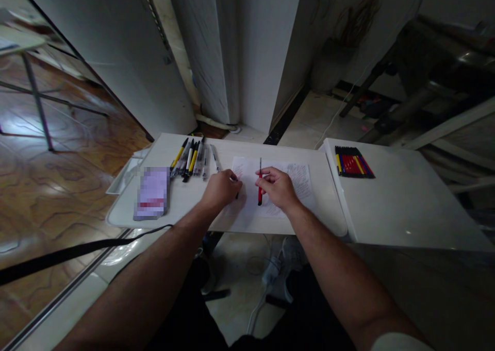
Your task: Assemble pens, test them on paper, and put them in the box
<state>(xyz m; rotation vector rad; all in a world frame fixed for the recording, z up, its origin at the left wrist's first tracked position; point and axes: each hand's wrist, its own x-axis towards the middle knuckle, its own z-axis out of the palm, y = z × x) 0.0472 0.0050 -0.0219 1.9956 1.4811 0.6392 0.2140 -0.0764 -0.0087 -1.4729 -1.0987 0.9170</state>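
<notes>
A red pen (260, 190) with a dark lower end stands nearly upright between the thumb and fingers of my right hand (276, 186), over written paper (299, 173) on the white table (193, 201). To its left, my left hand (222, 188) is closed, with a small dark piece showing below its fingertips; what it is, I cannot make out. Just beyond my left hand lies a clear pen (214, 156). Further left is a pile of yellow, black and clear pens (191, 157).
On the right, a second white surface (402, 201) bears a row of red, blue and yellow pens (353, 163). A blurred purple packet (152, 192) lies at the left, near a black strap (96, 245). White cabinets (251, 47) rise behind the table.
</notes>
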